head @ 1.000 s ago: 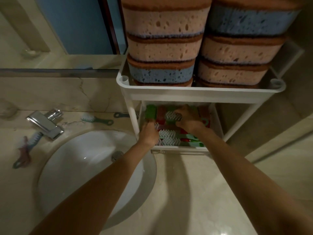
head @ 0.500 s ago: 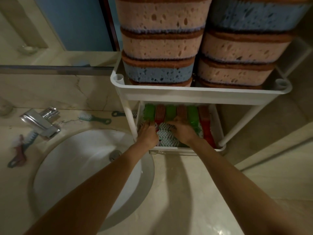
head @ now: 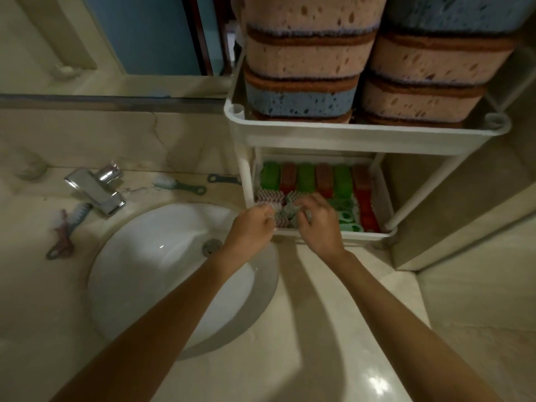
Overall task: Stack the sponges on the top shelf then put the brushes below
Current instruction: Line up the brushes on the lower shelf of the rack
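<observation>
Both hands, left hand (head: 251, 227) and right hand (head: 318, 224), had fingers curled on a brush (head: 285, 211) in the lower shelf (head: 333, 235); better to press it flat beside the others.

no readable text, labels or numbers

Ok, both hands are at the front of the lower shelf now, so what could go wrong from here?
1. The sponges are piled high on the top shelf; bumping the rack might topple a stack toward the sink.
2. The left hand and right hand work at the lower shelf's front edge, so a brush could slip out there.
3. Brushes lying by the faucet may get forgotten.
</observation>
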Motion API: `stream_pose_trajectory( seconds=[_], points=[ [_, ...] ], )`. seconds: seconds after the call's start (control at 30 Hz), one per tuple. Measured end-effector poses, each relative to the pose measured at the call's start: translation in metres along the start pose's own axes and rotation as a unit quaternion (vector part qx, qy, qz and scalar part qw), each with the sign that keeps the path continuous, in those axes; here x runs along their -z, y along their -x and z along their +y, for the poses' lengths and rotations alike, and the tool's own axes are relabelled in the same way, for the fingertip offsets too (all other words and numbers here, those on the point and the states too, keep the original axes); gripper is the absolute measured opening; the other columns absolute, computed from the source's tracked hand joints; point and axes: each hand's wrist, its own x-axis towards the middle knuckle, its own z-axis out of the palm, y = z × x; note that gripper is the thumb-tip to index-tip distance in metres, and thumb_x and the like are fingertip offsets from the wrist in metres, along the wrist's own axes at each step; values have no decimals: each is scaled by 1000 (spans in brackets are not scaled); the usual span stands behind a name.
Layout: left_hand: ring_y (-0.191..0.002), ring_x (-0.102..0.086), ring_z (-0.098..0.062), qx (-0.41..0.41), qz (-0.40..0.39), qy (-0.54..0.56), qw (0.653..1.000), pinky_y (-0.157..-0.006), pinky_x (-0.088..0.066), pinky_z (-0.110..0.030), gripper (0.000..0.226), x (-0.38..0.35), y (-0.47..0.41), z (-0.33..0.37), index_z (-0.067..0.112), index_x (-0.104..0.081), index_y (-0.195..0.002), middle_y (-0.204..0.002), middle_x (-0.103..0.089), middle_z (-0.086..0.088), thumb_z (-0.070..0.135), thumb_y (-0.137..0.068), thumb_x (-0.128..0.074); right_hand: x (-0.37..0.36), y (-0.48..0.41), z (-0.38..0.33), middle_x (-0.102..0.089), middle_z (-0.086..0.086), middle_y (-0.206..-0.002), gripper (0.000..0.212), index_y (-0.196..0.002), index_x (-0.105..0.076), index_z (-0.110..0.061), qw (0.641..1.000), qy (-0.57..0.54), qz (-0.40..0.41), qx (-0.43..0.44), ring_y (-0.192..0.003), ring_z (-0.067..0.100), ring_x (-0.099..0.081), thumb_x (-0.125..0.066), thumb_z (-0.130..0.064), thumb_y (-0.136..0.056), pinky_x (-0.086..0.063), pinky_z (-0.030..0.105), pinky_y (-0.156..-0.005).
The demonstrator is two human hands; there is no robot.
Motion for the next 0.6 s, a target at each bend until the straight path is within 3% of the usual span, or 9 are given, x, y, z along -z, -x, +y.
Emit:
stream_pose_trajectory(
  seconds=[0.1,0.2,0.3,0.4,0.6],
  points=[
    [-95,-60,-26,50,39,1,998,-84,-47,-31,25,17,18,-28,7,-66,-103,-107,-67,-15,15,-94,-44,-14,19,-31,-67,17,-75,29,-76,-67,1,998,-32,7,44,-66,29,-65,-41,-12,-76,-38,25,-61],
    [-96,-60,-25,93,58,-12,994,-81,-45,-29,27,36,29,-64,3,-64,-105,-109,-67,-15,13,-94,-42,-38,28,-66,-71,15,-76,36,-82,-69,0,995,-74,-39,60,-63,27,-66,-38,-17,-75,-41,23,-61],
    [-110,-57,-31,144,63,-3,987,-90,-44,-32,27,63,32,-106,2,-63,-110,-116,-65,-16,8,-91,-45,-71,33,-98,-72,16,-83,33,-94,-70,-2,988,-82,-119,49,-70,30,-67,-43,-12,-78,-48,29,-67],
    [-116,-53,-34,167,59,-12,984,-95,-42,-33,31,89,26,-149,3,-62,-114,-124,-62,-16,9,-92,-42,-103,26,-121,-72,16,-98,29,-108,-67,-5,979,-60,-194,18,-88,31,-65,-49,-4,-85,-48,31,-82],
    [-106,-59,-36,211,66,-54,974,-87,-45,-36,25,139,13,-247,1,-66,-92,-111,-66,-23,9,-91,-43,-179,-9,-165,-68,14,-110,27,-113,-64,-9,947,-14,-313,-72,-105,29,-62,-51,-11,-89,-44,28,-92]
  ],
)
